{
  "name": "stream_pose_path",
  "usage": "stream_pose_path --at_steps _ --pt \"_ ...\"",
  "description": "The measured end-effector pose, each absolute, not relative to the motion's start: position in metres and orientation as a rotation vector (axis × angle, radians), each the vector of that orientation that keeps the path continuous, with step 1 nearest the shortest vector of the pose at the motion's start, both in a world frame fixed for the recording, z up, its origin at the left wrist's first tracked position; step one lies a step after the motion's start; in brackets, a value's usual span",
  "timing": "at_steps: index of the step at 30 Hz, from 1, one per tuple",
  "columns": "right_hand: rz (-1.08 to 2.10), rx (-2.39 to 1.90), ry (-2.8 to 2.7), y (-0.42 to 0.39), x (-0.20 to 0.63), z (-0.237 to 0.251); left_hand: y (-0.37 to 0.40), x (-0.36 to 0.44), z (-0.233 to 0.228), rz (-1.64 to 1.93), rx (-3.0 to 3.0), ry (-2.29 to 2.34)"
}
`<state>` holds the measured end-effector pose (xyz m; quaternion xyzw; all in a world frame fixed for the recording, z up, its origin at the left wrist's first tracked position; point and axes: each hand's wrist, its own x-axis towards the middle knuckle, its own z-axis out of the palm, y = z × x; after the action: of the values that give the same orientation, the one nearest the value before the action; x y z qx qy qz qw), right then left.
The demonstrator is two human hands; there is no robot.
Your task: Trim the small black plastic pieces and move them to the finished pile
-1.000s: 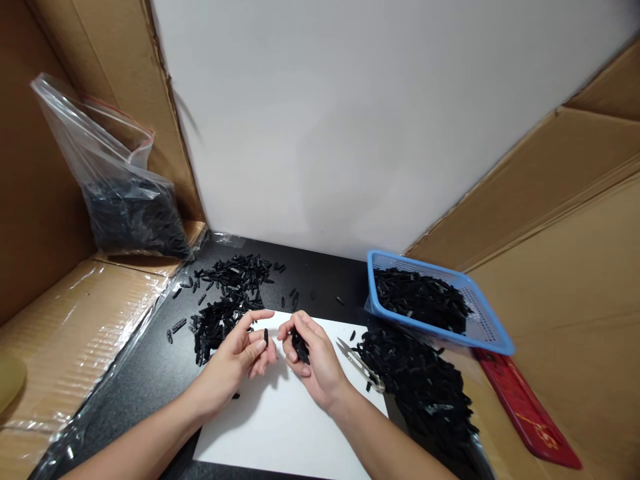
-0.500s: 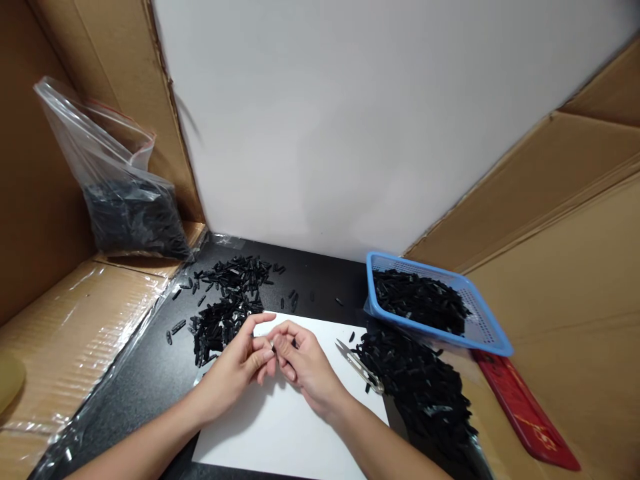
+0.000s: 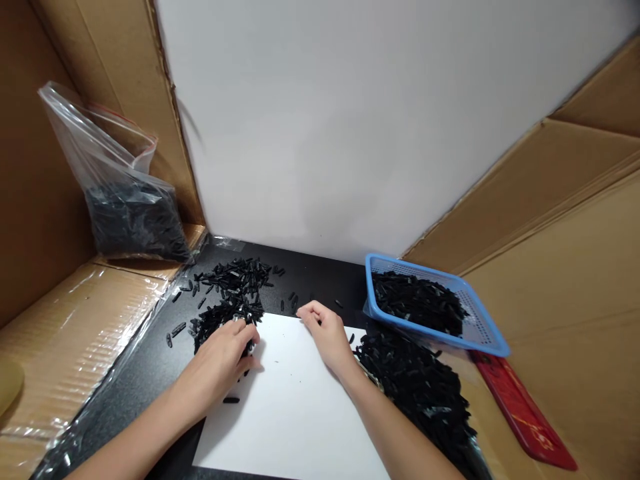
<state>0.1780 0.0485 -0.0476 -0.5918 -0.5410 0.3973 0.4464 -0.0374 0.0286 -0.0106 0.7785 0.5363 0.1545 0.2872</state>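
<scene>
My left hand (image 3: pixel 220 357) rests fingers-down on the loose pile of black pieces (image 3: pixel 225 313) at 10 o'clock of the white sheet (image 3: pixel 295 407), grip curled onto them for pickup; can't tell if any is pinched. Right hand (image 3: pixel 325 333) sits at the sheet's 12 o'clock edge, grip loosely bent, seemingly empty. Blue basket (image 3: pixel 487 337) at 2 o'clock holds more pieces, within reach.

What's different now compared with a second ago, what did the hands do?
The hands have parted. The left hand moved out left onto the loose black pieces beside the white sheet. The right hand moved up toward the sheet's far edge, and the pieces it held a second ago no longer show. It now hides the small snips. The blue basket and plastic bag stayed put.
</scene>
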Motion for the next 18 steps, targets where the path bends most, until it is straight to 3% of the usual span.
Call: stream_pose_path --at_steps 4,7,13,18 --pt "0.623 -1.725 -1.645 0.050 0.177 -0.044 0.028 -0.037 -0.022 0.277 2.175 1.505" --pt "0.524 -1.914 -1.744 0.055 0.170 -0.040 0.031 -0.037 -0.030 0.321 2.255 1.464" --pt "0.496 -1.960 -1.730 0.072 0.155 -0.035 0.038 -0.036 -0.037 0.449 2.393 1.399" --pt "0.563 -1.850 -1.653 0.067 0.152 -0.028 0.041 -0.034 -0.025 0.784 2.233 1.359"
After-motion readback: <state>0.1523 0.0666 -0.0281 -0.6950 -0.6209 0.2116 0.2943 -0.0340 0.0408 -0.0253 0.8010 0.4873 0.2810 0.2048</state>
